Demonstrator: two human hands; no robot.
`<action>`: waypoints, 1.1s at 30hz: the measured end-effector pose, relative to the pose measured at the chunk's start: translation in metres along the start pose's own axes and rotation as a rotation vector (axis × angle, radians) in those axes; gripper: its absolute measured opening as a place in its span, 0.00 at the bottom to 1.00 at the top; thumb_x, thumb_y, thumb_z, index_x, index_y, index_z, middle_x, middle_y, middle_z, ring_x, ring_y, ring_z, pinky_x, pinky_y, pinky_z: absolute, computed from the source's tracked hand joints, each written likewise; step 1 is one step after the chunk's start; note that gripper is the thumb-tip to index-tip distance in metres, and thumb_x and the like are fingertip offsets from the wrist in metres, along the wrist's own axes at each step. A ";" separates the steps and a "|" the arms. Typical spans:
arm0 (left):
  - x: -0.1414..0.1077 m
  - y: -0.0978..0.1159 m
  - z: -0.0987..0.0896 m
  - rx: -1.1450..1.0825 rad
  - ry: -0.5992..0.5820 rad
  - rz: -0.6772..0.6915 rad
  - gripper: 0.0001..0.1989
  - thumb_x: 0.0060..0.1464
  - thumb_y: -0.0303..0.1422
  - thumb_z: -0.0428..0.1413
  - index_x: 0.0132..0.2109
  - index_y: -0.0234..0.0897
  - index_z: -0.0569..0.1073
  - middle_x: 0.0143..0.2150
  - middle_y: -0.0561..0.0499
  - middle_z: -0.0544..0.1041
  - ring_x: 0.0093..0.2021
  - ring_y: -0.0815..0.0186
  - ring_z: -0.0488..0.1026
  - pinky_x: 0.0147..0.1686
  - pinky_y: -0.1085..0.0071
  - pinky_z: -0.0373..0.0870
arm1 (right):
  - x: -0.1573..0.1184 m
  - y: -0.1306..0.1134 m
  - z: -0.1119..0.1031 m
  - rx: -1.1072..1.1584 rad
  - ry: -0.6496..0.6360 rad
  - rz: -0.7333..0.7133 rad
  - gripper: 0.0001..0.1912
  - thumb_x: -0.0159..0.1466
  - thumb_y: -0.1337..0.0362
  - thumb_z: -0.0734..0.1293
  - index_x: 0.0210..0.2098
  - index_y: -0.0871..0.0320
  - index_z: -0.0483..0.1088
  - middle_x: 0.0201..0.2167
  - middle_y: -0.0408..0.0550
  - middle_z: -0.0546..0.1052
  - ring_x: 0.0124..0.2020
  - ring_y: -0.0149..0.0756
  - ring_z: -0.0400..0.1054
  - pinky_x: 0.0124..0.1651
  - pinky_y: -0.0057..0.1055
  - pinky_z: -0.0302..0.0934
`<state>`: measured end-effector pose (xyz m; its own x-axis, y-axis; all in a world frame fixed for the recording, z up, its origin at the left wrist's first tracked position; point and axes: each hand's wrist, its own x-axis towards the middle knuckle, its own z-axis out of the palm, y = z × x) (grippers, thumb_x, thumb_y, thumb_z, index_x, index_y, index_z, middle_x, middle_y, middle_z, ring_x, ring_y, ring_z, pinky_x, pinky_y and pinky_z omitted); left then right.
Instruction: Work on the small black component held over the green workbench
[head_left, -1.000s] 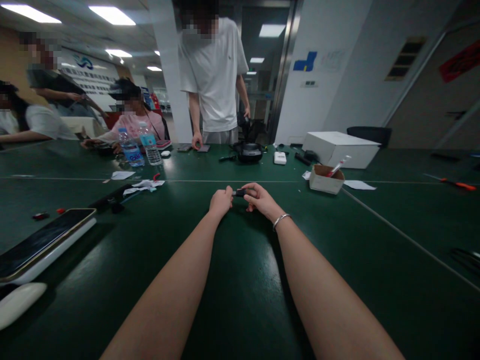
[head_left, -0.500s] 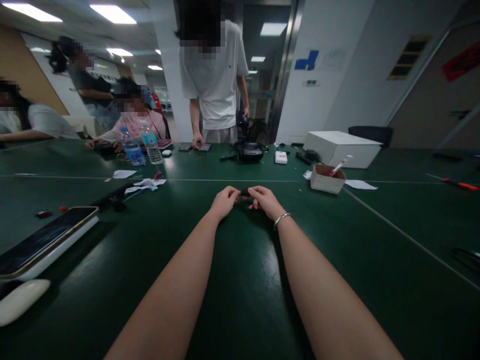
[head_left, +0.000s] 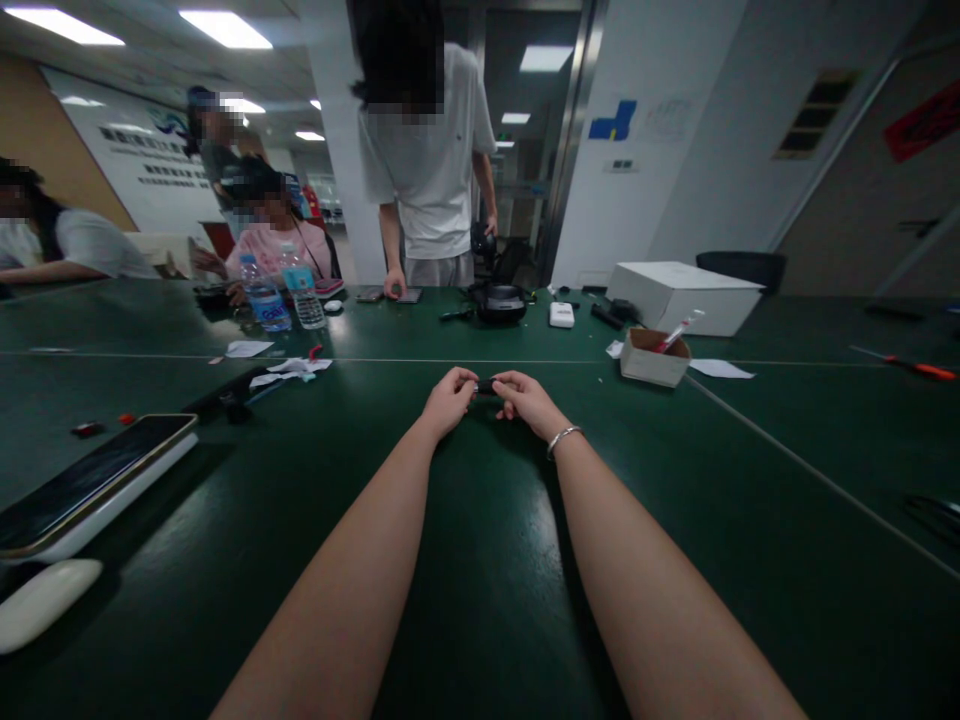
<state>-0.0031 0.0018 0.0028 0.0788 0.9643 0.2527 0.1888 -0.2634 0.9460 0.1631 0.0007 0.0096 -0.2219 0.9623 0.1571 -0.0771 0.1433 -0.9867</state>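
A small black object [head_left: 485, 387] is held between my two hands above the green table [head_left: 480, 560]. My left hand [head_left: 450, 400] pinches its left end, where a light, shiny bit shows at the fingertips. The fingers of my right hand [head_left: 526, 402] are closed on its right end; a silvery bracelet [head_left: 564, 441] circles that wrist. What the object is cannot be made out.
At the left lie a phone [head_left: 97, 480] on a white block and a white mouse [head_left: 49, 603]. Two bottles [head_left: 304, 290], a small open box [head_left: 655, 358], a white box [head_left: 686, 297] and a screwdriver [head_left: 930, 370] stand or lie farther out. People are across the table.
My hands have barely moved; slightly more of the black object shows between them. In the background, a standing person has shifted to the right and a seated person's hand has risen.
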 end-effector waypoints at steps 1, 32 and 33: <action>0.000 0.000 0.000 0.000 0.006 0.008 0.09 0.53 0.34 0.53 0.42 0.37 0.69 0.29 0.52 0.71 0.25 0.71 0.67 0.23 0.77 0.63 | 0.000 0.000 0.000 -0.001 -0.003 0.000 0.08 0.59 0.65 0.68 0.36 0.60 0.66 0.20 0.36 0.71 0.10 0.20 0.58 0.21 0.26 0.68; -0.001 0.003 0.000 -0.027 -0.002 -0.041 0.11 0.57 0.36 0.48 0.44 0.35 0.70 0.23 0.54 0.69 0.20 0.73 0.63 0.20 0.78 0.59 | 0.001 0.000 0.000 -0.061 -0.015 0.011 0.05 0.63 0.70 0.63 0.39 0.61 0.66 0.19 0.36 0.70 0.11 0.20 0.57 0.21 0.25 0.66; -0.002 0.003 0.000 -0.027 -0.006 -0.033 0.11 0.57 0.35 0.49 0.44 0.35 0.70 0.23 0.54 0.69 0.20 0.73 0.63 0.20 0.78 0.59 | 0.001 0.000 0.000 -0.062 -0.013 0.009 0.05 0.63 0.70 0.63 0.39 0.61 0.65 0.19 0.36 0.70 0.10 0.20 0.57 0.21 0.25 0.66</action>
<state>-0.0027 -0.0006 0.0054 0.0784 0.9723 0.2200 0.1653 -0.2303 0.9590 0.1628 0.0019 0.0094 -0.2351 0.9606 0.1480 -0.0142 0.1489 -0.9888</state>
